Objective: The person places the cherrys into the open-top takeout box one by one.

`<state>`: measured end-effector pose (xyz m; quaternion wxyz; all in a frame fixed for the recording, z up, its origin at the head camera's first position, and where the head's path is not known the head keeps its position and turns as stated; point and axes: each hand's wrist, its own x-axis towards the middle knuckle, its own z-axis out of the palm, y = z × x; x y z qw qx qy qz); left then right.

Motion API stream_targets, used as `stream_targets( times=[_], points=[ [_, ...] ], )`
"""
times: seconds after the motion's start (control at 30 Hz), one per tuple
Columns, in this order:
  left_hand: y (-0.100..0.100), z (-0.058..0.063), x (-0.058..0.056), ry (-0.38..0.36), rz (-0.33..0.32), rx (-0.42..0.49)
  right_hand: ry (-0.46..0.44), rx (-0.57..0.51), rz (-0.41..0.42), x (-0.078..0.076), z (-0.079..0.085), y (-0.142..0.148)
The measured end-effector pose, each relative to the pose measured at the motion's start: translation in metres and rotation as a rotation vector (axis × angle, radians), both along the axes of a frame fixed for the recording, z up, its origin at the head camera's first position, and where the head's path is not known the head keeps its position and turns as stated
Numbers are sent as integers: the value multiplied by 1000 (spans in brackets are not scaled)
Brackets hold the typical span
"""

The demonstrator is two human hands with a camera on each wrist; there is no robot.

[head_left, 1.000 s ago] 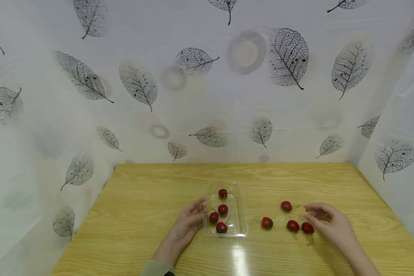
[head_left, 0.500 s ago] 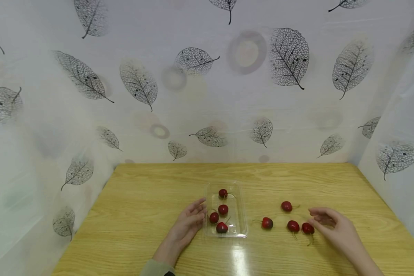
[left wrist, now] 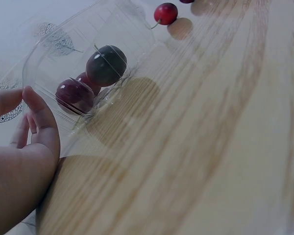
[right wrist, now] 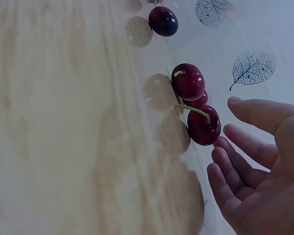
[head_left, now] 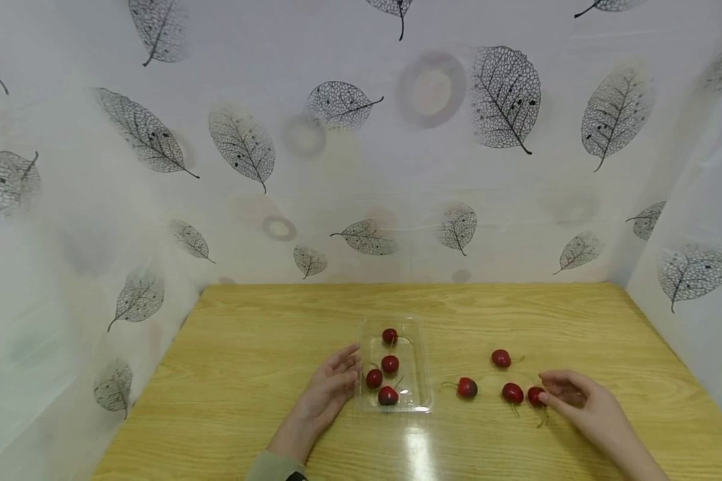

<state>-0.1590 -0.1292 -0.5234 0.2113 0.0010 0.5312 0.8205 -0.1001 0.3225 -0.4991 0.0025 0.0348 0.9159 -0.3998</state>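
See four cherries (head_left: pixel 390 365) in the clear tub (head_left: pixel 422 374), on the wooden table (head_left: pixel 247 347), strung from its far end to its near end; to the right of the tub, count four more on the wood; nearest the tub, one lone cherry (head_left: pixel 467 388), with stem pointing left; farther right and back, the far cherry (head_left: pixel 501 359), with stem to the right; closer to the person, the middle cherry (head_left: pixel 513 393) and the end cherry (head_left: pixel 533 395), just beside each other, with stems toward the person; at the tub's left wall, left hand (head_left: pixel 325 391), with fingers relaxed and slightly bent; at the end cherry's right side, right hand (head_left: pixel 586 401), with thumb and fingers parted; from the right wrist, see a gap between thumb and fruit; cannot tell whether any fingertip touches; at the left forearm, a greenish sleeve (head_left: pixel 271 467); behind everything, a pale leaf-printed sheet (head_left: pixel 397 184).
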Motion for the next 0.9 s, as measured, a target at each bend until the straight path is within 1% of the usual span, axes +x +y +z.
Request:
stream_targets(
  times=[0.13,0.33,0.43,0.53,0.67,0.9],
  points=[
    [0,-1,0,0,5,5,-9,-9,8,-1,-1,0],
    [-1,-2,-1,19,-7,1,-20,13,23,-2,-2,0],
    [0,-2,-2,6,-1,4,-29,13,35,-2,-2,0],
    [0,-2,-3,-8,1,4,-15,6,48,-2,-3,1],
    [0,-2,-3,-10,-3,-2,3,-6,63,-1,-7,2],
    [1,-1,-3,-18,2,-6,-5,-1,76,-3,-10,4]
  ],
)
